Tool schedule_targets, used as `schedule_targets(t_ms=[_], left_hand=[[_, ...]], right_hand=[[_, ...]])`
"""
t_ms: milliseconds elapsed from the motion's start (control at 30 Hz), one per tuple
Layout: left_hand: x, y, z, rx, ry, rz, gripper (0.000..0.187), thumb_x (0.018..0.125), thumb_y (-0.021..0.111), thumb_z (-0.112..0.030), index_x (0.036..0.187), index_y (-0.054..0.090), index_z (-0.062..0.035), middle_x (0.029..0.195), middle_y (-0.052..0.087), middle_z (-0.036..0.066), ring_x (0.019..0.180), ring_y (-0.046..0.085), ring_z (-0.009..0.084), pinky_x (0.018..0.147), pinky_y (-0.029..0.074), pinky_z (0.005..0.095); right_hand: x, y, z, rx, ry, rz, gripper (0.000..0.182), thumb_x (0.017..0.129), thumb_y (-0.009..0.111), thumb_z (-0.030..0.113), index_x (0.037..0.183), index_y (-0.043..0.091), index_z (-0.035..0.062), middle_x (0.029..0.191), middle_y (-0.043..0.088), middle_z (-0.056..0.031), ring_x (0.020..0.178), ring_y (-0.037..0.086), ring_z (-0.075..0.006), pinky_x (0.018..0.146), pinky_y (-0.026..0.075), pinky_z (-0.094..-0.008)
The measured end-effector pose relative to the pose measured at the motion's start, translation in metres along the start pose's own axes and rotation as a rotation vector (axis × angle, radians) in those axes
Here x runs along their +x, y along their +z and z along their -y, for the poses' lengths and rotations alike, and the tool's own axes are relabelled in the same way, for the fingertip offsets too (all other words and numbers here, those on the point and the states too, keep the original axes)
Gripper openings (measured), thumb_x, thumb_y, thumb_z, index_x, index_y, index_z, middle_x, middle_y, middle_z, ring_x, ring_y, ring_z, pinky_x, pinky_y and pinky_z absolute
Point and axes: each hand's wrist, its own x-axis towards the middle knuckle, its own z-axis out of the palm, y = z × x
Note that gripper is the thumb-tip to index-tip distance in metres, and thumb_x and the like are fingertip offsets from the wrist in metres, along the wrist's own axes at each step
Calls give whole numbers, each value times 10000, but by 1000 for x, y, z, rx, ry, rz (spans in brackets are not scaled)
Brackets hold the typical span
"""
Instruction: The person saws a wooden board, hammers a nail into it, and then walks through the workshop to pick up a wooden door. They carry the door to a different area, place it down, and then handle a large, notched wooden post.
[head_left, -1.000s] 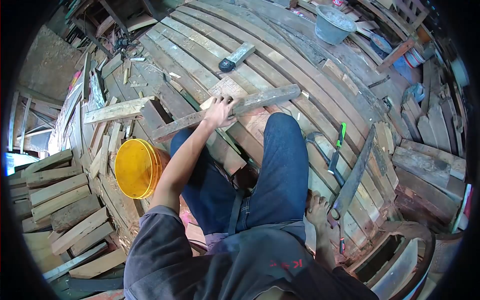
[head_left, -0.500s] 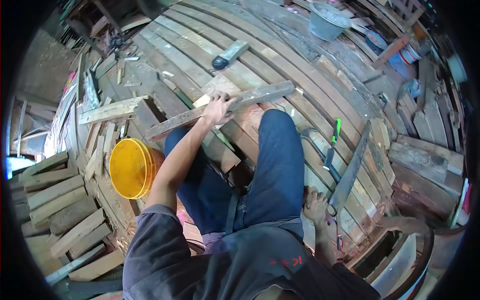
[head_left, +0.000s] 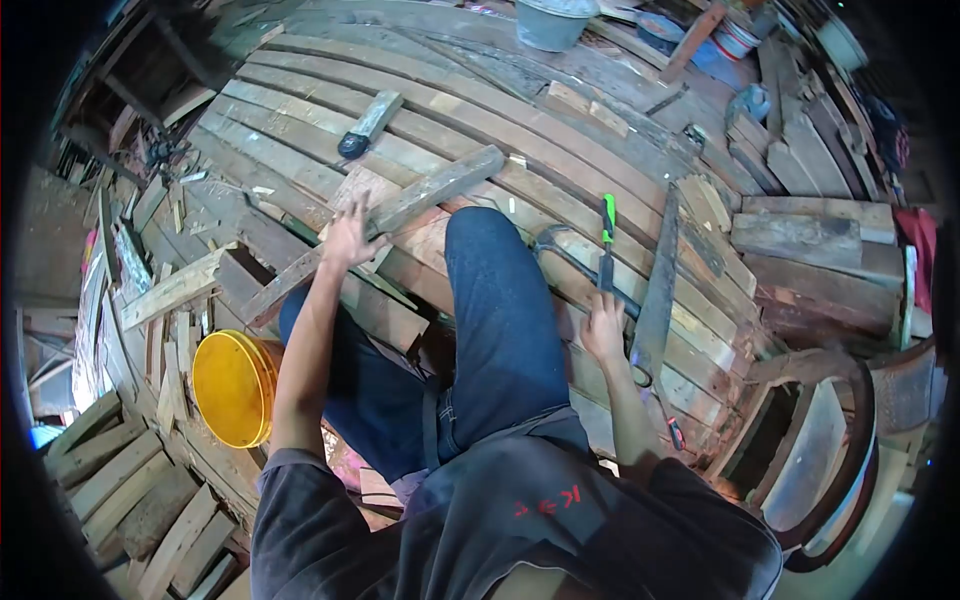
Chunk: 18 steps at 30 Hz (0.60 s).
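My left hand (head_left: 350,235) is open, fingers spread, over a long squared wooden beam (head_left: 435,190) that slants across my left thigh. My right hand (head_left: 603,328) has its fingers loosely bent and seems to hold nothing. Just beyond its fingertips lies a green-handled tool (head_left: 608,218) with a dark blade, probably a chisel. A hammer (head_left: 560,250) with a dark handle rests beside it, its handle passing close to my fingers. To the right lies a hand saw (head_left: 657,300) with a wide blade.
Wooden planks (head_left: 300,105) form the floor. A yellow bucket (head_left: 235,388) stands to my left, near stacked wood blocks (head_left: 125,480). A short block with a black end (head_left: 370,125) lies ahead. A grey bucket (head_left: 552,25) stands far off; a curved-rim wooden frame (head_left: 865,420) is at right.
My right hand has moved forward from the floor beside my hip to the tools. My left hand has spread its fingers on the beam. The whole view has shifted.
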Motion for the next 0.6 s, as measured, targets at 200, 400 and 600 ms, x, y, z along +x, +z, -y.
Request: schedule_targets(t_ms=[200, 400, 600], left_hand=[[-11, -38, 13, -85, -211, 274, 869, 728, 670, -594, 1380, 422, -75, 1199, 606, 264, 1094, 608, 386, 924, 454, 551], [-14, -30, 26, 40, -249, 386, 704, 743, 689, -534, 1228, 521, -52, 1128, 653, 201, 1061, 631, 361, 922, 456, 542], [-13, -25, 28, -15, -267, 377, 622, 759, 702, -497, 1220, 556, -107, 1113, 662, 188, 1047, 641, 341, 881, 503, 486]], right_hand=[[57, 46, 10, -233, 30, -121, 422, 774, 604, 110, 1182, 576, 4, 1240, 547, -175, 1155, 462, -374, 1002, 339, -523], [90, 67, 3, -402, 146, -102, 355, 773, 637, 220, 1079, 629, 40, 1152, 620, -130, 1135, 506, -341, 953, 327, -578], [109, 49, -12, -334, -55, -34, 270, 716, 694, 238, 879, 677, 23, 921, 675, -154, 1042, 546, -329, 926, 387, -488]])
